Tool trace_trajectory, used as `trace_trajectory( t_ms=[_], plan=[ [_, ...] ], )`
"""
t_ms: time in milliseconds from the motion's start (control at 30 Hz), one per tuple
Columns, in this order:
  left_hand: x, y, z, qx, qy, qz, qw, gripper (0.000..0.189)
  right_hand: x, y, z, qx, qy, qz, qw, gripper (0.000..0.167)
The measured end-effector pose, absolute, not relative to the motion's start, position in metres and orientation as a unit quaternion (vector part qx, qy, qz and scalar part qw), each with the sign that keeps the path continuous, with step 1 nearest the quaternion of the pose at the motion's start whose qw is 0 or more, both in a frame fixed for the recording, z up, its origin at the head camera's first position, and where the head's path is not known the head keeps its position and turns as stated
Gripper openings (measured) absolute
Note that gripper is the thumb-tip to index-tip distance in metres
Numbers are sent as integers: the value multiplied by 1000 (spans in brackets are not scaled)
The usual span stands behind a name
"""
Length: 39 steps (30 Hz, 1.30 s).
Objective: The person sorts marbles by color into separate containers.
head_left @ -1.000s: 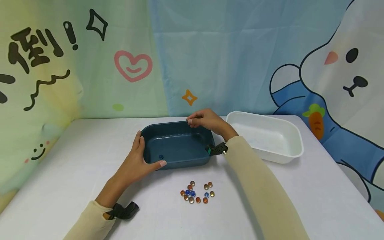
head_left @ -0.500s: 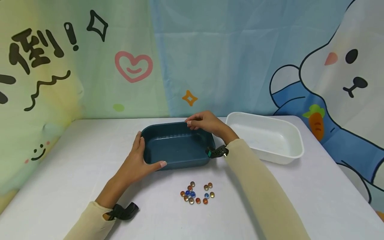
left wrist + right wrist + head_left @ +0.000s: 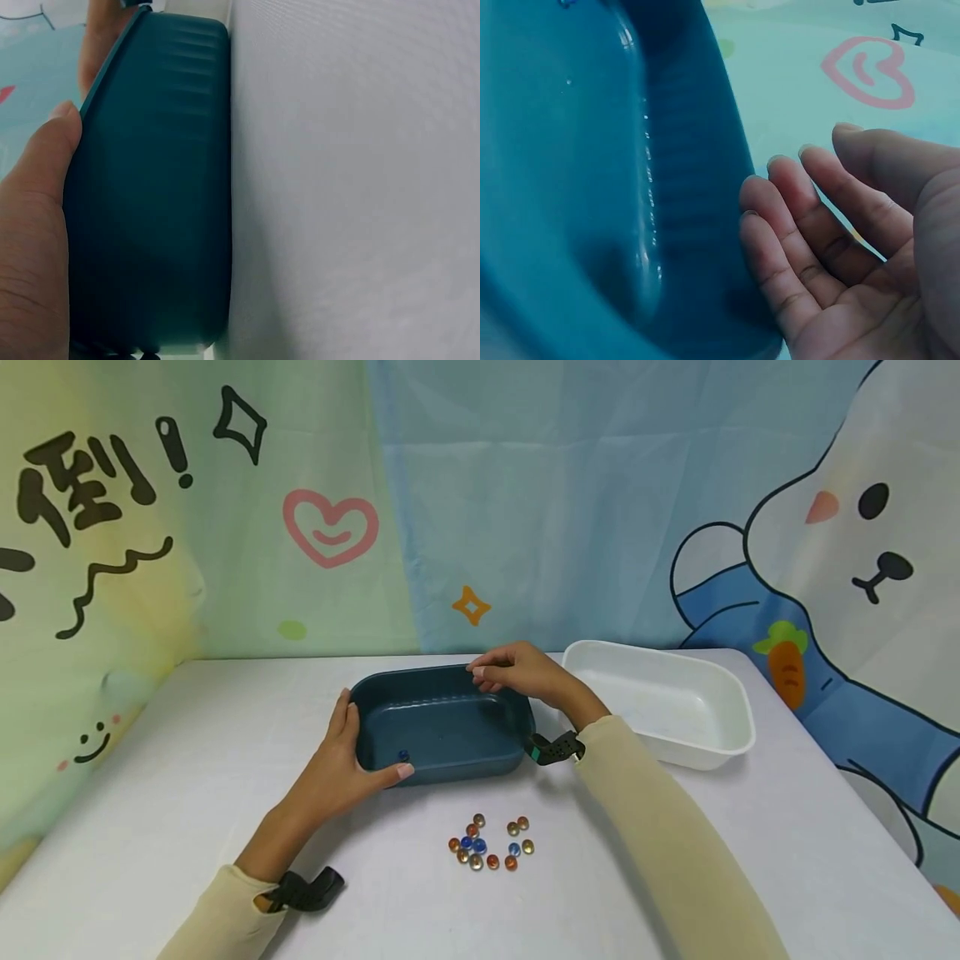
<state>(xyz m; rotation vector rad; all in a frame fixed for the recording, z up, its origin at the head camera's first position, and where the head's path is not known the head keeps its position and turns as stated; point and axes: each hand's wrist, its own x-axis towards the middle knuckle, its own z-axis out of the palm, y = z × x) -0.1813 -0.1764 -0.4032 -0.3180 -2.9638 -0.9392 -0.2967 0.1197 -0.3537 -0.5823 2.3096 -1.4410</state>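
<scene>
In the head view a dark blue rectangular basin [image 3: 442, 718] sits on the white table. My left hand [image 3: 341, 768] holds its near left corner, fingers along the left side and thumb at the near rim; the left wrist view shows the thumb [image 3: 46, 154] against the rim. Over the far right part of the basin is my right hand [image 3: 525, 672]. The right wrist view shows its fingers [image 3: 810, 202] loosely bent at the rim, with nothing between them and the thumb. A small blue marble [image 3: 403, 755] lies inside the basin near its left front.
Several orange, clear and blue glass marbles [image 3: 479, 846] lie loose on the table in front of the basin. A white basin [image 3: 660, 693] stands to the right, close to the right forearm. Behind the table hangs a printed cloth [image 3: 525, 502].
My right hand has shifted slightly right and down over the basin's edge. The blue marble inside was out of sight half a second ago and shows again. The left hand keeps its hold.
</scene>
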Motion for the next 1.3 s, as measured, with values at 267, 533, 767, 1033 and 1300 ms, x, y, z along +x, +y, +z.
trace_trajectory(
  t_ms=[267,533,767,1033,1300],
  plan=[
    [-182,-178,-404,-107,-947,-304,8,125,-291,127,-350,-228,818,-505,153,36],
    [-181,-177,-405,-107,-946,-306,7,125,-270,127,-335,-284,812,-495,117,25],
    [-181,-177,-404,-108,-946,-305,9,125,-248,121,-319,-335,794,-495,112,25],
    [-181,-175,-406,-105,-945,-308,8,127,-229,123,-308,-365,785,-488,113,25],
    [-181,-176,-402,-102,-947,-304,7,126,-210,120,-310,-416,765,-476,124,20]
  ],
)
